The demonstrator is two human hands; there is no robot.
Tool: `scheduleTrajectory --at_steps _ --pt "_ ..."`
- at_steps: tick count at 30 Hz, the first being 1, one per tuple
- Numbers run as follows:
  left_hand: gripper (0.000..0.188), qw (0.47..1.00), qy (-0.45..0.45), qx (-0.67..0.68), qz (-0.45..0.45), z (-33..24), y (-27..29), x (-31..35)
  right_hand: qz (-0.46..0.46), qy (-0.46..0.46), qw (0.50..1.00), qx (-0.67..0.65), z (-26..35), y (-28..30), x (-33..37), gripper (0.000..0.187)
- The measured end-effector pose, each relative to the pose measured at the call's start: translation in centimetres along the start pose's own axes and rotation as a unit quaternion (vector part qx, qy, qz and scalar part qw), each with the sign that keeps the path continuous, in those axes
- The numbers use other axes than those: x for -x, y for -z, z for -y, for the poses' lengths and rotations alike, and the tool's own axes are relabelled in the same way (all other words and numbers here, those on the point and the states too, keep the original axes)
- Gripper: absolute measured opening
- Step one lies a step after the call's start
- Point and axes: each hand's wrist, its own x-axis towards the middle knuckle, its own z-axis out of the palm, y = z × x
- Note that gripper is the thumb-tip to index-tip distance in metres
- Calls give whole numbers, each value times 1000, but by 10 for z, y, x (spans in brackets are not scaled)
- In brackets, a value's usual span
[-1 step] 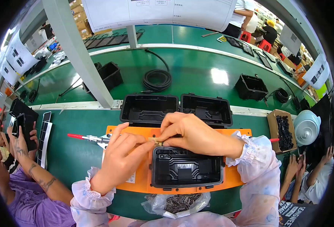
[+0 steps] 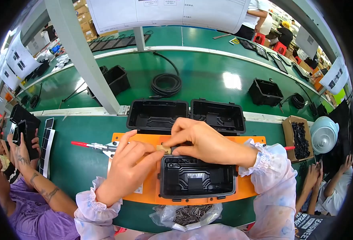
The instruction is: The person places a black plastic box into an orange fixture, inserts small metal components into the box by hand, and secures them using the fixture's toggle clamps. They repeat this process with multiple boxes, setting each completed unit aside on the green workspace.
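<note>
A black plastic box half lies open side up on an orange fixture plate. Just beyond its upper left corner is a small brass-coloured piece. My left hand has its thumb and index fingertips together at the left end of this piece, with the other fingers bent and partly raised. From the right, my right hand reaches over the box's far edge. Its fingers curl close round the piece's right end, and a dark bit shows between index finger and thumb, too hidden to name.
Two open black box halves stand behind the plate. Red-handled toggle clamps flank it. In front lies a clear bag of metal pins. At right are a carton of black parts and a pale blue fan. Co-workers sit on both sides.
My right index finger has shifted slightly up and left, so more of the brass-coloured piece shows. My left hand has hardly moved.
</note>
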Motion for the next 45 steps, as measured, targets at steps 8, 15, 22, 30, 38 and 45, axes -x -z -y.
scheduleTrajectory --at_steps 8,15,22,30,38,45 --pt "18 997 -50 25 57 -4 -9 2 35 -226 952 -202 -4 5 10 21" --pt "16 995 -67 -6 67 -5 -7 1 36 -22 999 -13 -11 3 4 18" --pt "17 976 -166 -20 143 -6 -1 -17 31 -166 982 -81 -2 5 3 28" --pt "19 970 -183 20 160 -1 2 -40 -143 -273 879 -363 -29 80 79 24" --pt "12 981 -99 146 77 -42 -27 -66 -93 -326 905 -255 -11 71 110 14" --pt "10 970 -75 227 41 -56 -84 -99 -95 -277 932 -212 -33 81 93 16"
